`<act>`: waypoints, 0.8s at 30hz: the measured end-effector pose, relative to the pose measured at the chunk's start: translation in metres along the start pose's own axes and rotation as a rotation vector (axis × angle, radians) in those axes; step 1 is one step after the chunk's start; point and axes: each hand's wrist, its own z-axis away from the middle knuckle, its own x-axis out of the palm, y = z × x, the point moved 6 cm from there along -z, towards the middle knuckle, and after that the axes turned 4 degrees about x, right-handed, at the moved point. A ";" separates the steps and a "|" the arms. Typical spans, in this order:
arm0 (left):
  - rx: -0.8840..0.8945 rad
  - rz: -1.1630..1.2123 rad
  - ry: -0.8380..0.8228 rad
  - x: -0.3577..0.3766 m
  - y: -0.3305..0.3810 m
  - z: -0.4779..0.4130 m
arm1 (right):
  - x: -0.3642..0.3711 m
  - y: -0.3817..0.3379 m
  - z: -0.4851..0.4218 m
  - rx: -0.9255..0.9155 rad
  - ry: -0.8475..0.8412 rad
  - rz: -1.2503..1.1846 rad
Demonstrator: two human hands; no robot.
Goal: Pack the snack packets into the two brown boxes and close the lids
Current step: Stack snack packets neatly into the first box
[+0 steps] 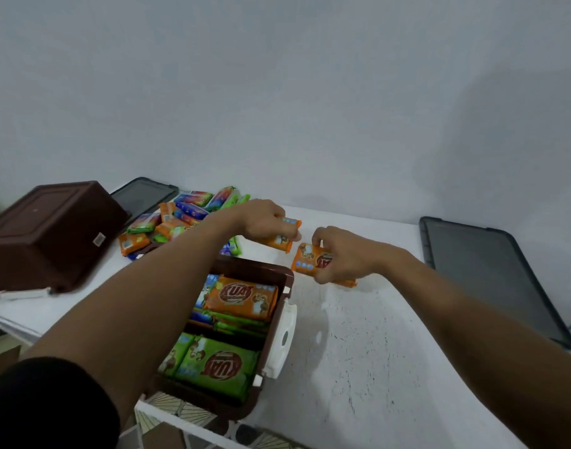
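Note:
An open brown box [287, 280] sits in front of me, holding orange and green snack packets [242, 296]. My left hand [264, 218] reaches over it and grips an orange packet [284, 241] above the table. Just right of it, my right hand [339, 254] holds another orange packet [307, 259] low over the white table [375, 351]. A loose pile of orange, blue and green packets [187, 212] lies behind the box. A second brown box [50, 234] lies upside down at the far left.
A dark grey lid [491, 273] lies flat at the right, and another dark lid [141, 196] lies behind the overturned box. A white latch [284, 338] sticks out of the open box's right side. A pale wall stands behind the table.

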 end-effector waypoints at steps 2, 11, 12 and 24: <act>0.031 0.000 0.052 -0.007 -0.001 0.008 | -0.011 -0.006 0.005 0.003 0.042 -0.028; 0.202 0.148 0.014 -0.030 -0.014 0.063 | -0.029 -0.067 0.026 0.032 0.095 -0.033; 0.220 0.181 0.007 -0.033 -0.019 0.072 | -0.027 -0.077 0.028 0.036 0.092 -0.030; 0.368 0.189 -0.218 -0.007 -0.078 0.152 | 0.033 -0.174 0.050 0.098 -0.036 0.002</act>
